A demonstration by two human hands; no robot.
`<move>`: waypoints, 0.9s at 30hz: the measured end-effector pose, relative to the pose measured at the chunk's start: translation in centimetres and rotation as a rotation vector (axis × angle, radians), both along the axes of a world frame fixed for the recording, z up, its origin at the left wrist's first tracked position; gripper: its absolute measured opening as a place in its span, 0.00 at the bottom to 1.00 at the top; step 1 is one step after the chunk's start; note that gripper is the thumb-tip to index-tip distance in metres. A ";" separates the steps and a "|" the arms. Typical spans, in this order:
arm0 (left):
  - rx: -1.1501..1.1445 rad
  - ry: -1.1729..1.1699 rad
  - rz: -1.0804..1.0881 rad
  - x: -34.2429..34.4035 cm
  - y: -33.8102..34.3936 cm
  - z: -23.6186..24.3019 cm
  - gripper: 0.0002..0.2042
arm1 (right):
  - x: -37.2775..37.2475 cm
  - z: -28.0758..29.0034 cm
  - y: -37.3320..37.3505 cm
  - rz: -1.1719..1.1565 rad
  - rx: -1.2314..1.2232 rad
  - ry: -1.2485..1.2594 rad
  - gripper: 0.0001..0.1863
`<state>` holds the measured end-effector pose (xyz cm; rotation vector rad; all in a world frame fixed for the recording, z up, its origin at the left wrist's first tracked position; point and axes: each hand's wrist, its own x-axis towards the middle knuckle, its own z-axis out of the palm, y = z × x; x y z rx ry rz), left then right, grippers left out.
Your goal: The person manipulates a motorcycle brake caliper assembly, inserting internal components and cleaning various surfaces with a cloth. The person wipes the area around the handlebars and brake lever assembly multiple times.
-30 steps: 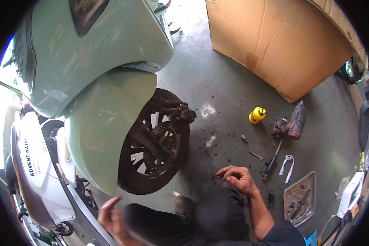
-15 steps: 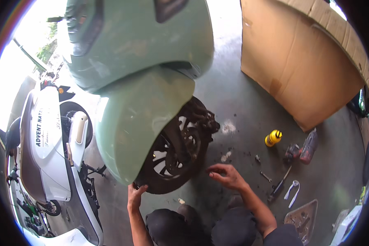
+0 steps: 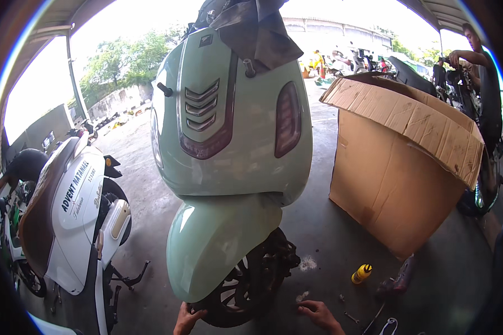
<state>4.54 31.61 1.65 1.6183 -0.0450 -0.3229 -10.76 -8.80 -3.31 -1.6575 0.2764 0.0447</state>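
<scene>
1. Front wheel [image 3: 237, 319]: black, at lower centre, beneath a pale green fender [image 3: 223, 240], between both hands.
2. Left hand [image 3: 188, 320]: at the wheel's left edge, under the fender's lower tip, touching the tyre; thumb spread from the fingers; clamped or merely resting, cannot tell.
3. Right hand [image 3: 321, 316]: to the right of the wheel, apart from it; fingers pointing toward it, loosely bent, thumb slightly apart.
4. Green front panel [image 3: 251, 173]: above the fender, with chevron-shaped trim; dark cloth [image 3: 260, 36] draped over the top.
5. Cardboard box [image 3: 397, 190]: brown, large, upright, on the floor [image 3: 313, 234] at right.
6. Yellow bottle [image 3: 361, 273]: on the floor, near the box; dark power tool [image 3: 399, 279] just beside.
7. Small spanner [image 3: 351, 317]: on the floor, right of the right hand; white looped strap [image 3: 389, 325] nearby.
8. White scooter [image 3: 72, 229]: at left, well apart from the wheel.
</scene>
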 end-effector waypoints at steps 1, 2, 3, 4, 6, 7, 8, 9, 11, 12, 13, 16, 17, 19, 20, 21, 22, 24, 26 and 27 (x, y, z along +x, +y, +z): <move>0.008 -0.013 0.000 -0.1 -0.1 0.4 0.44 | 0.3 0.1 -0.7 -0.006 -0.013 -0.006 0.21; 0.015 -0.024 -0.002 -0.1 -0.3 0.7 0.44 | 0.8 0.1 -1.6 -0.029 0.043 -0.025 0.20; 0.004 -0.021 -0.009 -0.2 -0.4 0.6 0.44 | 1.0 -0.2 -2.4 -0.053 0.101 -0.037 0.20; 0.052 -0.052 -0.010 -0.4 -0.1 0.8 0.42 | 1.8 1.4 -3.3 -0.069 0.117 -0.085 0.19; 0.094 -0.089 -0.012 -0.4 1.3 0.7 0.40 | 5.1 6.5 -6.3 -0.115 0.106 -0.260 0.18; 0.070 -0.028 -0.059 -0.9 2.9 -0.3 0.38 | 6.9 8.9 -8.0 -0.141 0.080 -0.383 0.18; 0.050 0.034 -0.102 -1.4 4.0 -0.2 0.36 | 8.5 12.2 -9.5 -0.172 0.033 -0.445 0.17; 0.072 0.193 -0.029 -2.7 3.4 2.2 0.34 | 9.9 16.0 -10.9 -0.210 -0.026 -0.509 0.17; 0.058 0.396 0.084 -5.5 7.1 1.5 0.31 | 12.6 24.0 -11.4 -0.265 0.066 -0.687 0.16; 0.023 0.449 0.104 -6.4 10.7 -2.1 0.30 | 13.6 28.0 -11.4 -0.255 0.083 -0.678 0.16; 0.065 0.547 0.096 -8.6 10.0 -1.3 0.30 | 14.0 32.0 -11.7 -0.306 0.023 -0.660 0.15; 0.214 0.738 0.044 -12.3 7.1 6.0 0.31 | 16.5 41.3 -11.2 -0.320 0.008 -0.614 0.14; 0.250 0.777 0.032 -13.6 6.6 9.0 0.31 | 17.6 44.0 -10.7 -0.283 0.047 -0.593 0.14; 0.301 0.827 0.015 -15.5 5.9 15.6 0.31 | 19.5 49.5 -9.5 -0.252 0.064 -0.509 0.15; 0.328 0.833 0.007 -16.2 5.9 18.7 0.32 | 20.1 51.9 -8.6 -0.235 0.066 -0.437 0.16; 0.363 0.829 -0.001 -16.3 6.2 21.8 0.32 | 20.8 54.0 -7.6 -0.229 0.080 -0.408 0.16; 0.409 0.818 -0.011 -15.9 6.4 24.3 0.32 | 22.2 54.8 -6.5 -0.221 0.053 -0.381 0.19; 0.631 0.754 -0.025 -11.0 7.1 30.3 0.36 | 25.8 55.6 -4.0 -0.244 -0.157 -0.395 0.28; 0.314 0.516 0.113 -6.3 6.0 37.1 0.30 | 28.0 57.9 -1.4 -0.282 -0.337 -0.411 0.32; 0.077 0.577 0.184 -2.0 2.4 42.9 0.25 | 28.7 58.6 -1.2 -0.406 -0.567 -0.381 0.31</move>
